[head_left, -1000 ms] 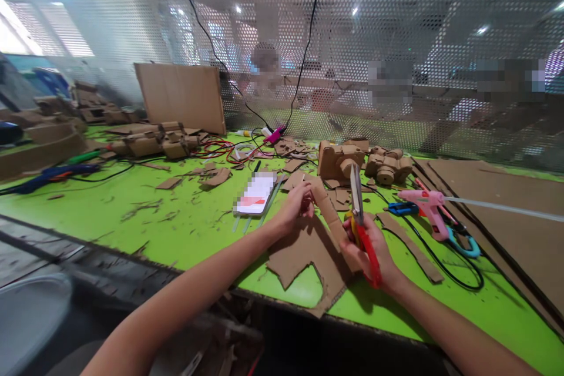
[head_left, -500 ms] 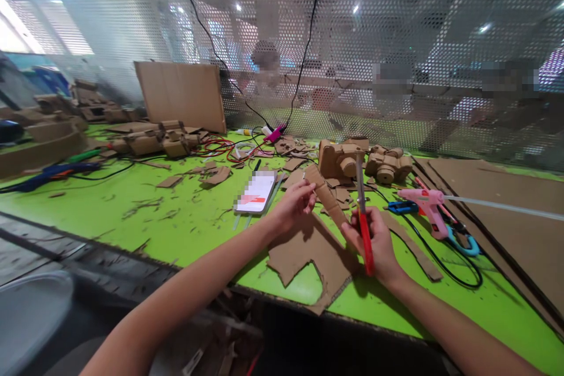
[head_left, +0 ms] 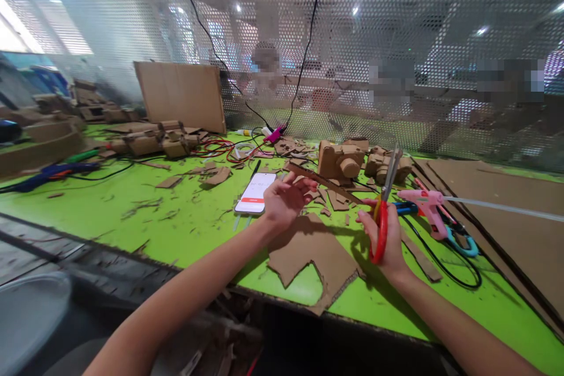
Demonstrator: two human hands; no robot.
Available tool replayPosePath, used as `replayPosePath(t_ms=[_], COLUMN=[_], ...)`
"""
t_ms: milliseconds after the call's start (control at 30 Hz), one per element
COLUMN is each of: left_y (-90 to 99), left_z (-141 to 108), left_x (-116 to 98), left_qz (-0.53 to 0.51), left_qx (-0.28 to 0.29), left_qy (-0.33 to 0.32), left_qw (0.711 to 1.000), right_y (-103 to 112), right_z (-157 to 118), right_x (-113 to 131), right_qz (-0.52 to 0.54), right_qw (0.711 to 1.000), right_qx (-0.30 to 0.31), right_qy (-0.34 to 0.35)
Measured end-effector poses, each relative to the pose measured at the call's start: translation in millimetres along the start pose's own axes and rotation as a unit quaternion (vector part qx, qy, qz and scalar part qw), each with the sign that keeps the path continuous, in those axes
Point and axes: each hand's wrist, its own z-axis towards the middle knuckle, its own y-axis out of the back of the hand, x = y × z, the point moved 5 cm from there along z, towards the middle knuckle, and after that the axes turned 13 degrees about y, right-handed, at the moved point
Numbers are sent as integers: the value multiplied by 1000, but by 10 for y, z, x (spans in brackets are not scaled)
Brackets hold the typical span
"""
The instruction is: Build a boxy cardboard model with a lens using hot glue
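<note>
Left hand [head_left: 286,201] holds one end of a cardboard strip [head_left: 328,181] in loosely curled fingers, right hand [head_left: 392,247] wraps around red-handled scissors [head_left: 381,229] by its other end, cut cardboard sheet [head_left: 315,244] lying nearer on the green table [head_left: 176,229].

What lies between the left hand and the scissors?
The head view shows a cardboard strip running from the left hand towards the scissors, above loose scraps.
</note>
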Motion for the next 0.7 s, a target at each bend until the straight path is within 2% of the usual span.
replayPosePath(t_ms=[200,367,433,533,700], left_y=[16,115,106,71,64], left_z=[23,95,82,30,17], left_x=[-9,-19,-9,14,19], left_qz=[34,132,188,238,243], left_qx=[-23,-56,-50,-42,-41], left_qy=[-5,-88,-118,-142,-150], left_qw=[999,986,974,960,957], right_y=[43,-16,-65,-154,-238], right_z=[39,26,15,-20,-99], right_x=[31,-16,-42,-78,-72], right_qz=[-21,18,40,74,90], right_qw=[1000,1000,999,990,969], right_qx=[-8,4,33,113,229], right_qy=[18,-4,-17,-44,-27])
